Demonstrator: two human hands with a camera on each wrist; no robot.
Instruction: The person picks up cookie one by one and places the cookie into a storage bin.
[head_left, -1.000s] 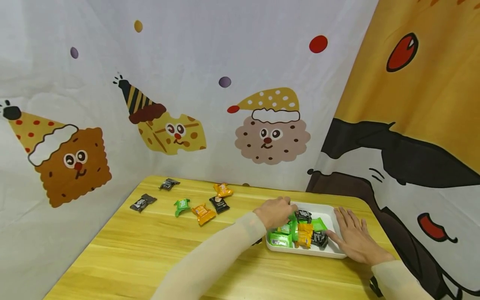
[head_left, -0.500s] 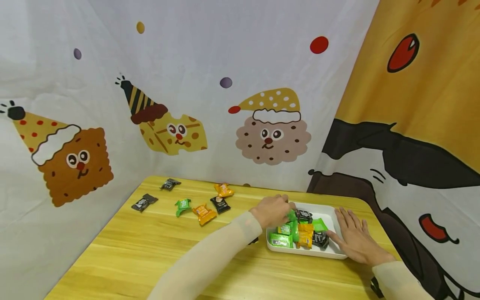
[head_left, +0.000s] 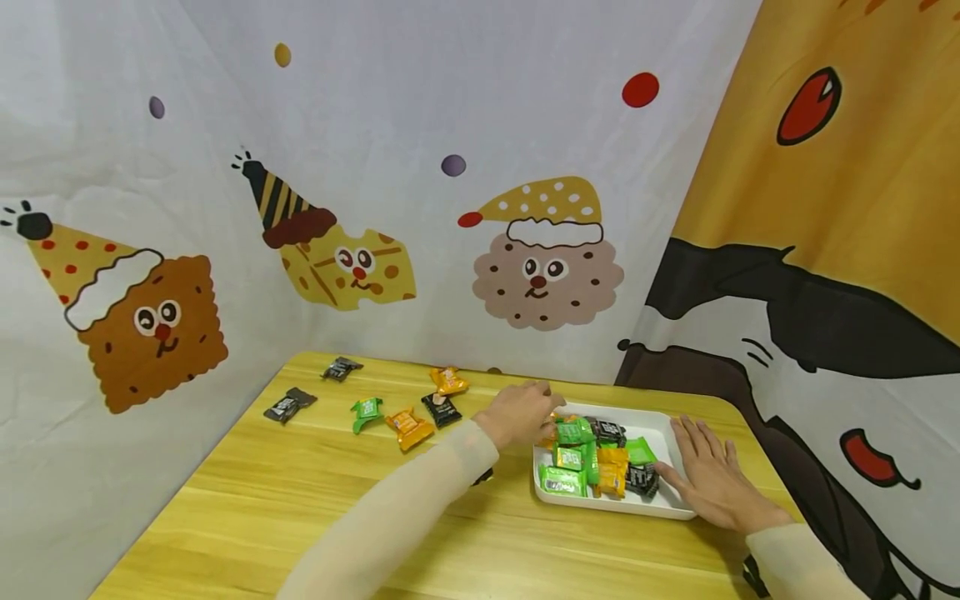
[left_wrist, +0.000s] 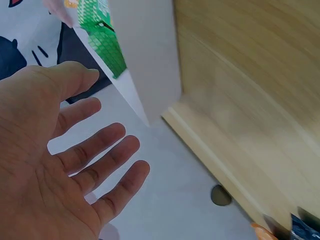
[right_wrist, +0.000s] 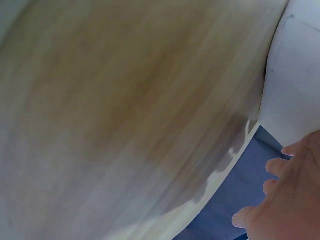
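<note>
A white tray [head_left: 670, 506] on the table holds several wrapped candies: green ones [head_left: 564, 481], orange ones [head_left: 612, 475] and black ones [head_left: 642, 479]. My left hand [head_left: 521, 414] is over the tray's back left corner, fingertips near the rim. In the left wrist view that hand [left_wrist: 55, 155] has loosely bent, spread fingers and nothing in its grasp. My right hand [head_left: 712, 479] rests with extended fingers against the tray's right side, its thumb reaching over the rim. In the right wrist view the right hand [right_wrist: 287, 200] touches the white tray wall [right_wrist: 295, 75].
Left of the tray lie loose candies: a green one [head_left: 367, 413], two orange ones [head_left: 409, 428], and black ones [head_left: 290, 405], one of them [head_left: 441, 409] touching an orange candy [head_left: 448, 381]. A printed cloth [head_left: 420, 275] hangs behind the wooden table [head_left: 300, 492].
My left hand has drawn back leftward from inside the tray to its left rim, uncovering green and orange candies at the back left. The right hand has stayed in place.
</note>
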